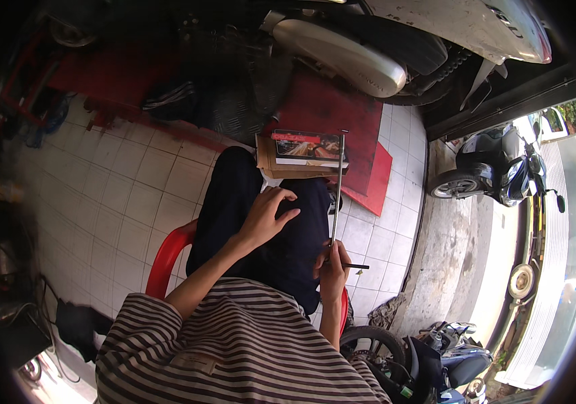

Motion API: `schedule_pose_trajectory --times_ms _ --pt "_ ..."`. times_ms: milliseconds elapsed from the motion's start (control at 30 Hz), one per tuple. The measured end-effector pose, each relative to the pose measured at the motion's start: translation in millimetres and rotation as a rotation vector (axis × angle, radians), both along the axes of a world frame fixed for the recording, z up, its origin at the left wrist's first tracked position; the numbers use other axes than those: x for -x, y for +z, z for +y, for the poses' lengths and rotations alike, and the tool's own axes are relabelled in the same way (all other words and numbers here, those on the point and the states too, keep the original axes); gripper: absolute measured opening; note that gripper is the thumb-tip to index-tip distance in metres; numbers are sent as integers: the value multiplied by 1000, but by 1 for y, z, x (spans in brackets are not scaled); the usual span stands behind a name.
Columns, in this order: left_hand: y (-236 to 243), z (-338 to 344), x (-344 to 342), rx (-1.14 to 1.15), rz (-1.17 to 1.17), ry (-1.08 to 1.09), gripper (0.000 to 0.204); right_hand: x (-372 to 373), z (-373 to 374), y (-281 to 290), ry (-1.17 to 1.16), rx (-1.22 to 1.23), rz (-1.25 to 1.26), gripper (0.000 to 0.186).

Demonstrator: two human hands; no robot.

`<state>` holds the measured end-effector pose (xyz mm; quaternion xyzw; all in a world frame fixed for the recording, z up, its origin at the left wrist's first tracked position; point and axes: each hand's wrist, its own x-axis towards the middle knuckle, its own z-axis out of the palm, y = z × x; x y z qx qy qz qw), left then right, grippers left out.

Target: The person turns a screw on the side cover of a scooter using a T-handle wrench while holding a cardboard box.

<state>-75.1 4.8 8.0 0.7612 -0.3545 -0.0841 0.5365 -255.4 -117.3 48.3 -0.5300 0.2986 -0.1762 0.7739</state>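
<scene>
My right hand is closed around the near end of a long thin metal rod. The rod reaches away from me and ends in a small crosswise tip beside a box. By the fist a short dark bar sticks out to the right; whether it is part of the rod I cannot tell. Above my lap hovers my left hand, fingers loosely bent, thumb apart, nothing in it. Just beyond my knees, a dark box with a printed picture lies on a brown cardboard box.
I sit on a red plastic chair on white floor tiles. Ahead is a red platform under a motorbike with a silver cover. More motorbikes stand outside at right, another at lower right.
</scene>
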Motion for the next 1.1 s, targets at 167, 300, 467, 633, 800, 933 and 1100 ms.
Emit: schedule_pose_trajectory --times_ms 167,300,467,633,800,933,1100 --pt "-17 11 -6 -112 -193 76 41 26 -4 -14 -65 -144 3 26" --pt "-30 -2 -12 -191 -293 38 46 34 -1 -14 -84 -146 76 26" --pt "-62 -25 -30 -279 -431 54 42 32 -1 -11 -58 -153 178 29" --pt "-66 -36 -38 -342 -314 6 37 23 -10 -13 -8 -116 223 34" --pt "-67 -46 -57 -399 -344 70 40 -9 -16 11 45 59 154 37" --pt "-81 -73 -87 -513 -267 112 56 -22 -25 15 64 108 139 38" --pt "-108 -94 -120 -555 -341 144 43 -24 -32 14 59 90 143 38"
